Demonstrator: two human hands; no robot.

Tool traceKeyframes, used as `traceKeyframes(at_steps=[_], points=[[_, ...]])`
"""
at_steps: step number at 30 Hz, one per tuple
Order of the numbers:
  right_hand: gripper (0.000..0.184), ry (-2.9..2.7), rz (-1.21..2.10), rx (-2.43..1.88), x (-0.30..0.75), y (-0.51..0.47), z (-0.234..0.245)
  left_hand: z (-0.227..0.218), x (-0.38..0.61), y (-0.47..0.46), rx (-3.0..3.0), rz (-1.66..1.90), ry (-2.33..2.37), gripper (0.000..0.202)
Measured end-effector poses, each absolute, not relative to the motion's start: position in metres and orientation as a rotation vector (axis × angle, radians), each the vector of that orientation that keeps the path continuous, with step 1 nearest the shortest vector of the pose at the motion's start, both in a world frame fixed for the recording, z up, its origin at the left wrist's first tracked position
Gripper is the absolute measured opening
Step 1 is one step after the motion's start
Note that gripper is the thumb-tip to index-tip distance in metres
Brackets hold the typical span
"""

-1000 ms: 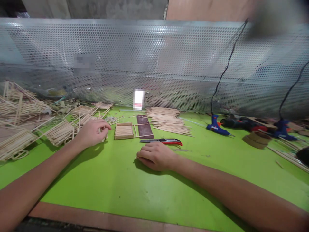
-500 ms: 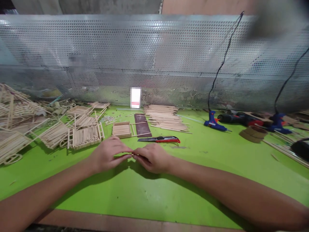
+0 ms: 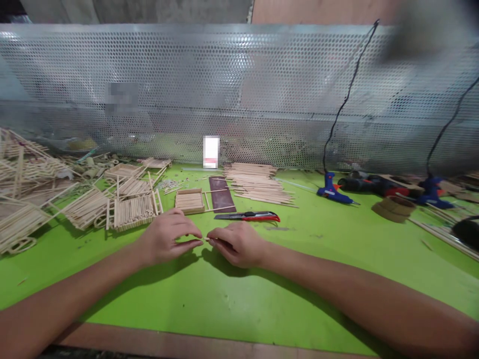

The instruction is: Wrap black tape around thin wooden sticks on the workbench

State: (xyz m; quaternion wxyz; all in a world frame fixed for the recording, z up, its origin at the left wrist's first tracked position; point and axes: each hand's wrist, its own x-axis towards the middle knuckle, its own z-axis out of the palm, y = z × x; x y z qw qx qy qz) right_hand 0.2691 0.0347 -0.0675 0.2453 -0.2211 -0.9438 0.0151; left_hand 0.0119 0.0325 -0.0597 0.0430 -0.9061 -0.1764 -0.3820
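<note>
My left hand (image 3: 166, 239) and my right hand (image 3: 235, 243) meet fingertip to fingertip low over the green table (image 3: 194, 294). Both pinch a thin wooden stick (image 3: 205, 240) between them, the fingers curled closed. Just beyond the right hand lies a red and black utility knife (image 3: 249, 216). A small box built of sticks (image 3: 190, 201) and a dark brown strip (image 3: 221, 195) sit behind the hands.
A pile of loose sticks (image 3: 258, 183) lies at the back centre. Stick-built frames (image 3: 130, 207) and scraps crowd the left. Blue glue guns (image 3: 333, 192) with black cords, a tape roll (image 3: 392, 205) and a perforated metal screen (image 3: 239, 94) stand at the right and back.
My left hand came away from the stick frames on the left and joined my right hand in the middle; both now pinch a thin stick. The right hand lifted slightly.
</note>
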Motion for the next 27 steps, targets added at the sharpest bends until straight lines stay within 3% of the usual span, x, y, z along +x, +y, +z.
traceKeyframes(at_steps=[27], points=[[0.028, -2.613, 0.082, -0.572, 0.2687, 0.0348, -0.0658, -0.0553, 0.0174, 0.0254, -2.932, -1.07, -0.529, 0.011]])
